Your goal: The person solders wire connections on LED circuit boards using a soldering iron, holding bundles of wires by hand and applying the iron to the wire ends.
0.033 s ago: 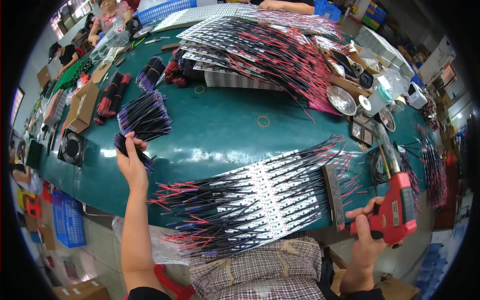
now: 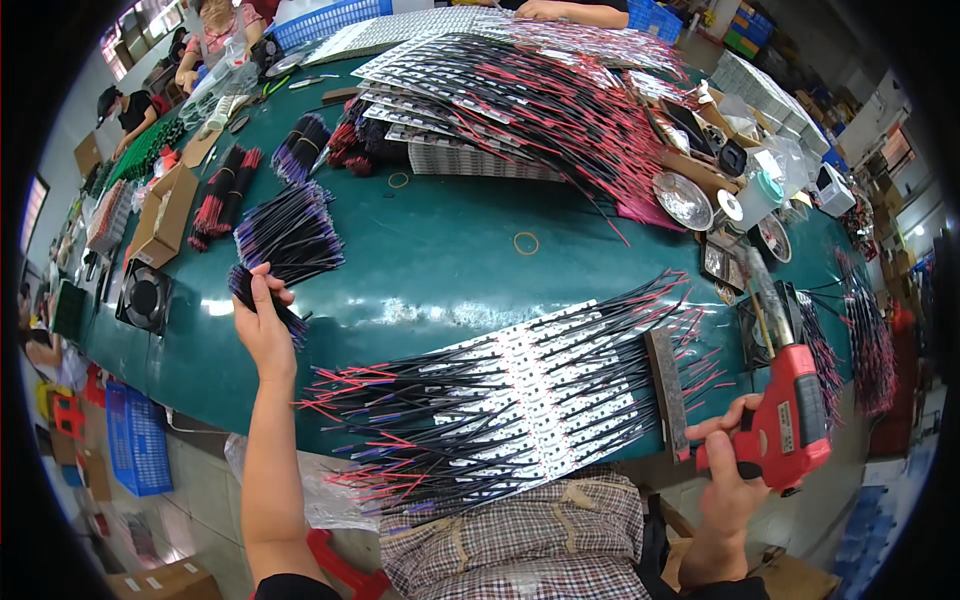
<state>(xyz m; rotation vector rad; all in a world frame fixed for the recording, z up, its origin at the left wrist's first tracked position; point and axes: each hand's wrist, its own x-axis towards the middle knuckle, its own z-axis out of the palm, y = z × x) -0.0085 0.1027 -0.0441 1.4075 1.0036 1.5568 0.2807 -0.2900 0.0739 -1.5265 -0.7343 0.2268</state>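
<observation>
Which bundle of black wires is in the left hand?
The small purple-tipped bundle: the left hand grips it, while the larger purple-tipped pile just beyond it and the red-tipped bundles lie on the green table.

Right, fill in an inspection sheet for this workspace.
Surface: green table, glossy with light reflections.
Work items: white boards near the front edge; dark bar at their right.
Clutter: cardboard box, black fan, metal dish.
Hands: left hand grips black wire bundle; right hand holds red gun-shaped tool.
Cables: wires overhang both sides of the boards.
Surroundings: people beyond the table; blue crate on the floor.
</observation>
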